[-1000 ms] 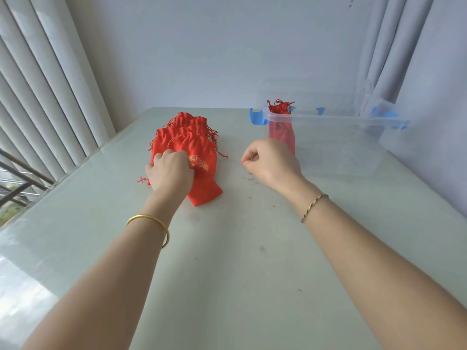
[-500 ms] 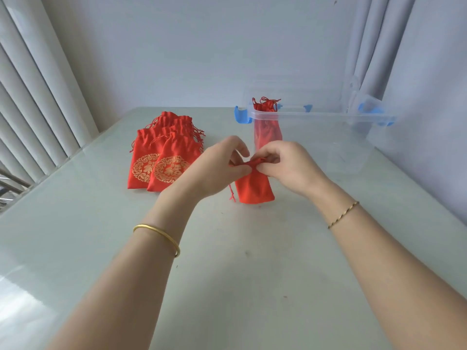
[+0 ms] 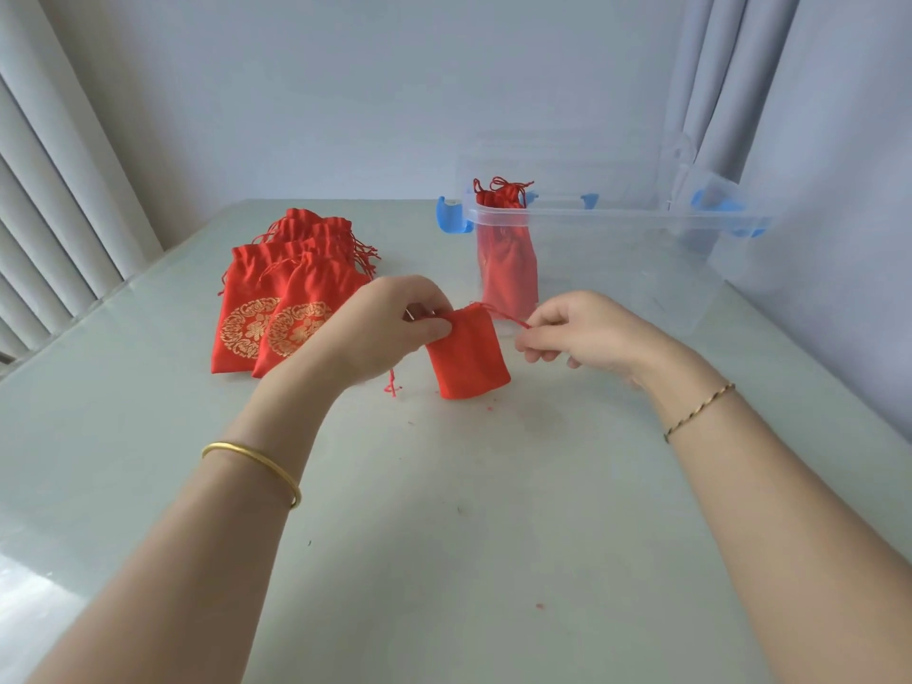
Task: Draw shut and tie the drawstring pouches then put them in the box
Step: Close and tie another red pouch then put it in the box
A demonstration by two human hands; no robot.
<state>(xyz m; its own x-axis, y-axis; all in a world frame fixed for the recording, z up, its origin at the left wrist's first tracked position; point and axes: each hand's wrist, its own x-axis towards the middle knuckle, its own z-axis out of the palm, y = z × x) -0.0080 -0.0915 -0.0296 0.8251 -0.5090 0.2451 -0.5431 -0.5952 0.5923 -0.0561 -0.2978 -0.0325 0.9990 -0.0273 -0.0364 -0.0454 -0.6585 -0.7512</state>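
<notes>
**One pouch between two hands, box waiting behind**

A pale, glossy worktop [image 3: 444, 560] fills most of the view. It meets a plain wall at the back, with vertical blinds [image 3: 49, 214] on the left and a grey curtain [image 3: 715, 91] on the right.

At the back right of the worktop stands a clear plastic box [image 3: 641, 278] with blue latches [image 3: 450, 217]. Its lid is off. Red tied pouches [image 3: 508, 269] stand upright in its left end, their knotted cords poking above the rim (how many there are cannot be told through the plastic).

To the left of the box, well apart from it, lies a heap of red pouches [image 3: 291, 298]. The two nearest ones show round gold patterns.

Between the heap and the box, nearer the person, a plain red pouch [image 3: 469, 355] is held with its bottom edge resting on the worktop. The left hand [image 3: 385, 328] pinches its upper left corner between thumb and curled fingers. The right hand [image 3: 587, 333], just to the right of the pouch, has its fingers curled and pinches the end of the drawstring [image 3: 508, 318], which runs from the pouch's mouth to those fingers.

A loose cord end [image 3: 392, 387] hangs below the left hand.

A gold bangle [image 3: 254, 461] sits on the left wrist and a thin twisted bracelet [image 3: 698, 412] on the right.
</notes>
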